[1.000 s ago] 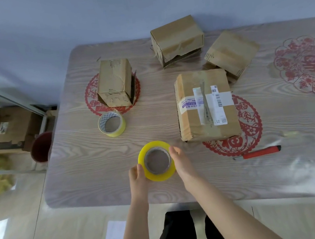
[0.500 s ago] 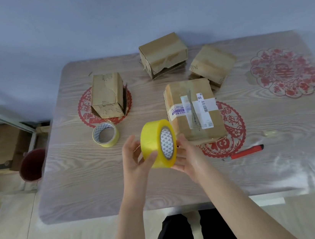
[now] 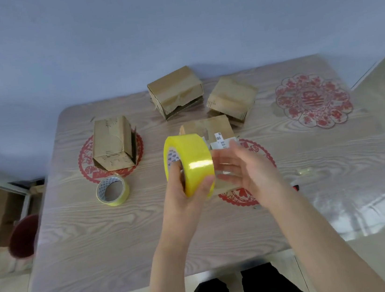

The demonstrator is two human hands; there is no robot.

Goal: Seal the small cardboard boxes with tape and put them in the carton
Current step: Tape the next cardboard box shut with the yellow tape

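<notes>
My left hand (image 3: 182, 191) grips a wide yellow tape roll (image 3: 193, 160) held upright above the table, fingers through its core and thumb on its outer face. My right hand (image 3: 243, 171) hovers just right of the roll with fingers spread and holds nothing. Behind the roll lies a labelled cardboard box (image 3: 211, 128), mostly hidden by the roll and my hands. Three more small boxes stand on the table: one at the left (image 3: 113, 144), one at the back centre (image 3: 174, 91), one at the back right (image 3: 231, 99).
A smaller tape roll (image 3: 113, 190) lies flat left of my hands. The wooden table (image 3: 101, 243) carries red paper-cut decals (image 3: 312, 100). A red cutter's tip (image 3: 296, 187) peeks out past my right wrist. A dark red bucket (image 3: 23, 236) stands on the floor at the left.
The yellow roll was lifted off the table and turned upright. My left hand now holds it alone; my right hand has let go and opened beside it. The view has tilted upward.
</notes>
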